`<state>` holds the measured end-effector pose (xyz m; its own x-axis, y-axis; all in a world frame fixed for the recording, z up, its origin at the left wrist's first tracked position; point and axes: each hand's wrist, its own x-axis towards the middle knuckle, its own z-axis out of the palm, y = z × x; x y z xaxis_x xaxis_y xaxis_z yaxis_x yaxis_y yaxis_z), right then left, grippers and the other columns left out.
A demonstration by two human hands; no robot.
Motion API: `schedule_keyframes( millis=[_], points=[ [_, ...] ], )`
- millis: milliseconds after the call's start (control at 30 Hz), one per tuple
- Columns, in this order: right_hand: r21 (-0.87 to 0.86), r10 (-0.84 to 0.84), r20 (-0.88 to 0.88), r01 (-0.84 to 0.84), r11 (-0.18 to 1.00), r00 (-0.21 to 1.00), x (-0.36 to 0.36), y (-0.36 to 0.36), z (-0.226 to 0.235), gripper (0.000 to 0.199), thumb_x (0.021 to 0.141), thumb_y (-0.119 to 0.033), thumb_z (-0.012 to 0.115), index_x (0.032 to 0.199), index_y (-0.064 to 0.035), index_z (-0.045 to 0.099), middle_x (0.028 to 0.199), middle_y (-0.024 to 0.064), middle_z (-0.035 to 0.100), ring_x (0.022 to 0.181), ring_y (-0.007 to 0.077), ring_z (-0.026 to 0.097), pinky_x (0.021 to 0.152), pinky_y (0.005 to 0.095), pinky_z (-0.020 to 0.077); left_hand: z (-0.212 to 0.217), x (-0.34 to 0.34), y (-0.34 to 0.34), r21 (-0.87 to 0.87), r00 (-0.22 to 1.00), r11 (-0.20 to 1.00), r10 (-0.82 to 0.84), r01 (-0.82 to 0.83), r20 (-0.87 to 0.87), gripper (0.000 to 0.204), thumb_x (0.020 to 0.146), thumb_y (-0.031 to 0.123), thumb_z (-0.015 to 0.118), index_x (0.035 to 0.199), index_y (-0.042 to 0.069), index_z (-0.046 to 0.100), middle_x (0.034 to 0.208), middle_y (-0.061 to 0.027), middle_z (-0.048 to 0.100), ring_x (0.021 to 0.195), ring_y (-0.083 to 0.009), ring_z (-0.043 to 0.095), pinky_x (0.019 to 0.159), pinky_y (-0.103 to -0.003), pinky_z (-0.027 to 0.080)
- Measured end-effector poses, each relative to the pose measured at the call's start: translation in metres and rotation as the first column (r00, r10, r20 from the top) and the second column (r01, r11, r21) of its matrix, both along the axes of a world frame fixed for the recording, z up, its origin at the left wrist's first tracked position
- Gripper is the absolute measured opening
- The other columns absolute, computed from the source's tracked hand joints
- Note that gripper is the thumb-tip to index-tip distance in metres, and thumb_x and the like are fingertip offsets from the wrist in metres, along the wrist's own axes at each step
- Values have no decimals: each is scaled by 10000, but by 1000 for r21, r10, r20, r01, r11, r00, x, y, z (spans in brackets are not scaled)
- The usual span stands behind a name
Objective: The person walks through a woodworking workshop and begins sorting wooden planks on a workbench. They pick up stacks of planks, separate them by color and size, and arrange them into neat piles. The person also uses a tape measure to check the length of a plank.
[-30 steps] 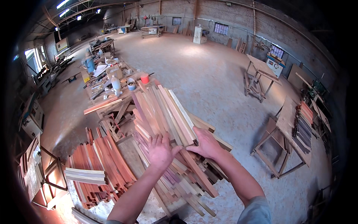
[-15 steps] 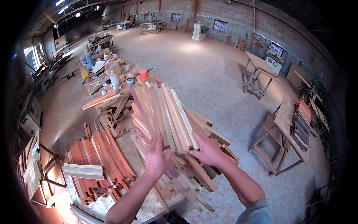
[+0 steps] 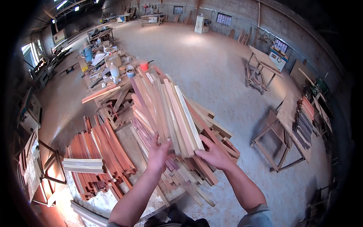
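Between my hands lies a bundle of long wooden strips [image 3: 177, 121], pale, pinkish and brown, side by side on top of a larger pile. My left hand [image 3: 157, 155] grips the bundle's left side near the close end, thumb toward the strips. On the right side, my right hand [image 3: 214, 154] holds the edge by a pale, almost white strip [image 3: 188, 116], its thumb at the strip ends. Under the bundle, more strips [image 3: 189, 185] jut out unevenly toward me. The undersides of my fingers are partly hidden.
Reddish strips [image 3: 102, 151] cover the bench at left, with a short stack of pale strips [image 3: 84, 165] across them. Beyond stands a cluttered workbench [image 3: 92, 81] with bottles and a red cup [image 3: 144, 66]. At right is a wooden table [image 3: 287, 117] holding dark and reddish strips.
My hands have moved slightly apart at the near end of the bundle, my left thumb shifting up and left. The whole view has shifted a little, so the scene sits higher.
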<state>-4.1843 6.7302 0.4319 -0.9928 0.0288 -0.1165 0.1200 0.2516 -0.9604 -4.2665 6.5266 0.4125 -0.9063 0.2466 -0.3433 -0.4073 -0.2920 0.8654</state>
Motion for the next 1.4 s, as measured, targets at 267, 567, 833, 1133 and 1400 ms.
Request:
schedule_keyframes(
  millis=[267, 567, 833, 1133, 1400],
  points=[
    [-26, 31, -99, -33, 999, 995, -11, -4, -7, 638, 877, -160, 619, 1437, 2, 361, 1339, 111, 513, 1211, 190, 481, 1029, 303, 370, 5, 9, 4, 44, 998, 999, -13, 16, -55, 762, 882, 13, 592, 1502, 156, 173, 1179, -107, 574, 924, -196, 630, 578, -271, 536],
    [-245, -68, 9, 68, 967, 998, -24, -5, -4, 555, 910, -136, 588, 1423, -35, 404, 1135, 58, 616, 939, 116, 581, 794, 290, 475, 19, 30, 2, 4, 996, 998, -67, 67, -51, 801, 872, 0, 588, 1501, 90, 101, 1311, -155, 484, 1054, -264, 600, 758, -394, 576],
    [-272, -114, 154, 153, 950, 981, -48, -2, -17, 556, 920, -156, 581, 1428, -32, 394, 1210, 130, 595, 1000, 174, 597, 844, 308, 483, 6, 16, -7, 101, 997, 992, -72, 73, -19, 807, 858, 29, 622, 1492, 74, 125, 1287, -178, 510, 1073, -265, 591, 826, -384, 542],
    [-187, -101, 168, 132, 974, 981, -54, -8, 5, 565, 894, -128, 601, 1402, 14, 398, 1242, 136, 590, 1048, 200, 606, 901, 329, 491, 6, 2, 1, 194, 989, 981, 22, 7, -146, 855, 828, 17, 621, 1483, 22, 70, 1222, -209, 551, 1052, -279, 596, 887, -371, 510],
    [-371, -156, 123, 192, 909, 980, -16, -31, 56, 548, 857, -43, 564, 1372, 12, 385, 1219, 148, 568, 1069, 241, 596, 911, 361, 493, 43, 37, -2, -8, 988, 1000, -23, 22, -152, 773, 849, 126, 621, 1472, -47, 198, 1327, -253, 489, 1193, -292, 527, 1002, -329, 423]
  ],
)
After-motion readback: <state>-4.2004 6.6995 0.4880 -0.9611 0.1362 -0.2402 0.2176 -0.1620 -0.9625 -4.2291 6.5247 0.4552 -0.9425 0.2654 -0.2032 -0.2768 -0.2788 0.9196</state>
